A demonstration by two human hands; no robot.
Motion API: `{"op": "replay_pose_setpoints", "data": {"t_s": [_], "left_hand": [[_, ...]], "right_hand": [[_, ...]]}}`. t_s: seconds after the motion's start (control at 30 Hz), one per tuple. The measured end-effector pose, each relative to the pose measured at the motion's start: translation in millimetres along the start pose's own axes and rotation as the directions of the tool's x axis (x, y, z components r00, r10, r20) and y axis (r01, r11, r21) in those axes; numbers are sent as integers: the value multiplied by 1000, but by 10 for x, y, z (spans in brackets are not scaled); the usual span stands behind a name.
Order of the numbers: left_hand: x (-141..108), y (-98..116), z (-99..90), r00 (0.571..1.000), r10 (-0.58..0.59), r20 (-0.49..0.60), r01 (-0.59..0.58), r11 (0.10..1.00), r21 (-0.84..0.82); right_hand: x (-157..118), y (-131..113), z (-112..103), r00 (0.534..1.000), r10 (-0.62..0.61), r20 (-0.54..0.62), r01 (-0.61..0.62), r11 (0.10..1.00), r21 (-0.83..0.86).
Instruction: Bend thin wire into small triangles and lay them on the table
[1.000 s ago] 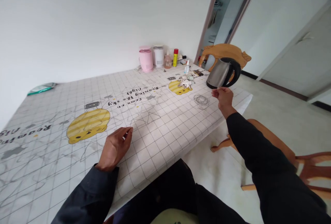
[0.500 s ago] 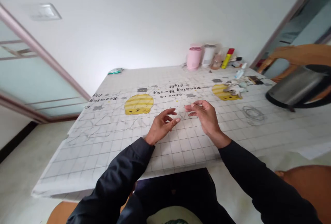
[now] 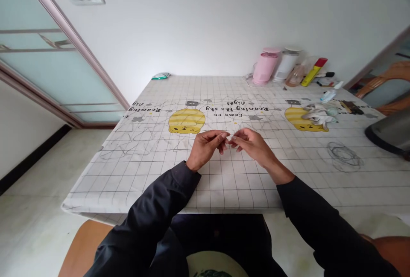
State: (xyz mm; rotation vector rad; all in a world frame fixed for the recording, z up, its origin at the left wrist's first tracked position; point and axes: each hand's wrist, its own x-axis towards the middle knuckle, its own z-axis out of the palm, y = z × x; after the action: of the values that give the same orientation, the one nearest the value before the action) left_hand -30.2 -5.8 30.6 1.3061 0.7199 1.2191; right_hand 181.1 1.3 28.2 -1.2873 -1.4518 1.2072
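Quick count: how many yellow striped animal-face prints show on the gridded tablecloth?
2. The first print lies just beyond the left hand; the second print is farther right, partly covered by crumpled whitish material. Others could be hidden or outside the view.

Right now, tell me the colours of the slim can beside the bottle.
Yellow body with a red cap; the can shows best in the head view.

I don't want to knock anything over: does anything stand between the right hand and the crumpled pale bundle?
Nothing visible stands between the right hand and the crumpled pale bundle; only the tablecloth, with its flat yellow print, shows there.
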Motion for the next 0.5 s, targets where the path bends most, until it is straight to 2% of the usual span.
{"op": "replay_pose_setpoints", "data": {"t_s": [0.1, 0.17, 0.23, 0.3, 0.37, 0.5], "left_hand": [[27, 32, -61, 996, -75, 44, 76, 997, -13], [42, 31, -101, 992, -109, 60, 110, 994, -9], [59, 24, -140, 991, -125, 43, 125, 992, -2], [78, 19, -176, 992, -126, 8, 126, 992, -2], [94, 20, -200, 992, -126, -20, 125, 992, -14], [109, 25, -211, 990, -143, -17, 142, 988, -53]], "right_hand": [[99, -52, -134, 985, -163, 59, 170, 976, -136], [146, -126, -192, 960, -241, 142, 264, 949, -173], [172, -194, -222, 932, -273, 236, 316, 934, -166], [182, -217, -224, 917, -289, 276, 335, 932, -136], [187, -181, -203, 923, -299, 242, 331, 938, -106], [186, -37, -151, 949, -301, 96, 305, 952, -32]]}}
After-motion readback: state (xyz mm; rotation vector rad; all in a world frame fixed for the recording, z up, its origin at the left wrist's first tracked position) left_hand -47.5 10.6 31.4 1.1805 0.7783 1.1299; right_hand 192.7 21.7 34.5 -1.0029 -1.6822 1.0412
